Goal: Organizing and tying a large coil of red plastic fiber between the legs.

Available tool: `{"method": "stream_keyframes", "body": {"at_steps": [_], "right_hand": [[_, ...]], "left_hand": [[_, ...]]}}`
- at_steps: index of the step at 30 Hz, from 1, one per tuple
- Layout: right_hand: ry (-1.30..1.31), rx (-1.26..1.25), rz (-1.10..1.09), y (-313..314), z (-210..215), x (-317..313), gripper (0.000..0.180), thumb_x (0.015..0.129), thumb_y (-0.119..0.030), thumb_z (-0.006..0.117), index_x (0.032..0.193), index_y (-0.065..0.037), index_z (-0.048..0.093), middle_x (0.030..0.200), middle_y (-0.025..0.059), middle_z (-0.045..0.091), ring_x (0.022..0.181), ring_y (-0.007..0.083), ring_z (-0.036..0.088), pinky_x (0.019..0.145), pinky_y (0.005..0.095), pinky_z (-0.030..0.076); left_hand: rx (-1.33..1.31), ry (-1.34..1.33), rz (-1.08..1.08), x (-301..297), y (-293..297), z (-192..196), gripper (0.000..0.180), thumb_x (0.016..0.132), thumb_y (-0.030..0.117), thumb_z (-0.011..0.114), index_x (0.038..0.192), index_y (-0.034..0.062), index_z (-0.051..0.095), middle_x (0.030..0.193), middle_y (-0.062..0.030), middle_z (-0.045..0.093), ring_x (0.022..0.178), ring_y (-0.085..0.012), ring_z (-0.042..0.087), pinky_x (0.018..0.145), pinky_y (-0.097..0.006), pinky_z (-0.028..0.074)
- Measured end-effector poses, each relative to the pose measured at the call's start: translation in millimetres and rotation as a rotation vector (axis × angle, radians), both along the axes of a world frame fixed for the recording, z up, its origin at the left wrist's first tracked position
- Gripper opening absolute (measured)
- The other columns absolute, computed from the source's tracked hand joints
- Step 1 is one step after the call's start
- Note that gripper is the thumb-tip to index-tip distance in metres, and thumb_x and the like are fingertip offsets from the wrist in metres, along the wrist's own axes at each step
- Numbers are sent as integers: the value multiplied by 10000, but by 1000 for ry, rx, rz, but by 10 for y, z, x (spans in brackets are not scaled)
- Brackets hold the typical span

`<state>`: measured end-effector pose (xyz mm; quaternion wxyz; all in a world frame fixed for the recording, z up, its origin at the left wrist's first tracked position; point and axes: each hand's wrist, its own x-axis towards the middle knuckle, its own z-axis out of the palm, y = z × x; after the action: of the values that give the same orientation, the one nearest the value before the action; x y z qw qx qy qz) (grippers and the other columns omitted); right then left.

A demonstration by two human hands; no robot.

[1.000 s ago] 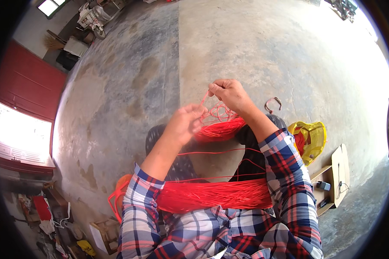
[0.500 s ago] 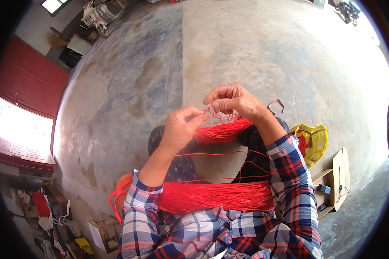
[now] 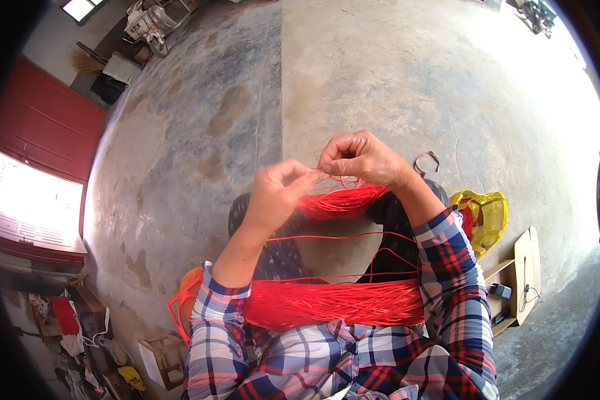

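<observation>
Thin red cord (image 3: 340, 180) runs between my two hands, above my knees. My left hand (image 3: 279, 189) pinches a strand of it between thumb and fingertips. Close beside it, my right hand (image 3: 363, 159) has thumb and forefinger pressed together on the cord, other fingers curled. A thick bundle of red cord (image 3: 343, 203) stretches across my knees just below the hands. In my lap lies a second, wider bundle of red cord (image 3: 333, 303). A few loose strands cross the gap between the two bundles. The exact loop or knot at the fingertips is too small to make out.
A yellow basket (image 3: 490, 217) with red cord inside stands by my right knee. Behind it is a wooden box-like piece (image 3: 523, 273). An orange-red plastic item (image 3: 183, 300) sits by my left elbow. Clutter lines the left wall, near a red door (image 3: 47, 120).
My right thumb and forefinger have closed together and tipped slightly down toward the cord. My left hand has shifted only a little, still pinching.
</observation>
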<state>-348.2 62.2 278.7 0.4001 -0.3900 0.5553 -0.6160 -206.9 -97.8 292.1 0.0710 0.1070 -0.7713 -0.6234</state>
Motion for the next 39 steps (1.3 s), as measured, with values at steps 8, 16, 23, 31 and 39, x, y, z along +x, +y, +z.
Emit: {"method": "stream_keyframes", "body": {"at_steps": [8, 16, 23, 31, 39], "right_hand": [[-160, 44, -63, -34, 11, 84, 133, 878, -156, 618, 876, -25, 640, 789, -30, 595, 733, 51, 513, 662, 218, 419], [-151, -59, -129, -81, -25, 144, 111, 885, -140, 596, 868, -31, 610, 764, -55, 553, 701, 32, 464, 612, 199, 384], [-26, -84, -234, -143, -96, 202, 84, 885, -97, 590, 854, -20, 598, 720, -54, 527, 646, 24, 444, 565, 196, 378], [268, 19, -300, -109, -1, 244, 123, 857, -118, 599, 838, 3, 609, 694, -11, 571, 645, 42, 484, 575, 232, 436], [369, 47, -283, -119, 17, 253, 99, 801, -70, 626, 861, 9, 618, 707, 70, 648, 658, 128, 625, 617, 278, 509]], "left_hand": [[-659, 582, 310, -69, 124, 86, 208, 684, -49, 690, 825, 50, 574, 843, -35, 513, 600, -107, 431, 548, -242, 374], [-707, 537, 264, -130, 132, 26, 183, 682, -45, 676, 782, 58, 563, 776, -35, 545, 591, -130, 442, 536, -262, 380], [-682, 482, 261, -156, 133, -15, 156, 691, -40, 673, 761, 51, 568, 742, -28, 548, 575, -122, 447, 526, -258, 386], [-670, 409, 269, -165, 125, -32, 133, 695, -42, 656, 757, 42, 575, 720, -30, 544, 566, -121, 450, 526, -256, 395], [-432, 296, 240, -154, 50, -113, 77, 731, -42, 623, 749, 12, 571, 707, 6, 529, 558, -41, 445, 511, -199, 389]]}}
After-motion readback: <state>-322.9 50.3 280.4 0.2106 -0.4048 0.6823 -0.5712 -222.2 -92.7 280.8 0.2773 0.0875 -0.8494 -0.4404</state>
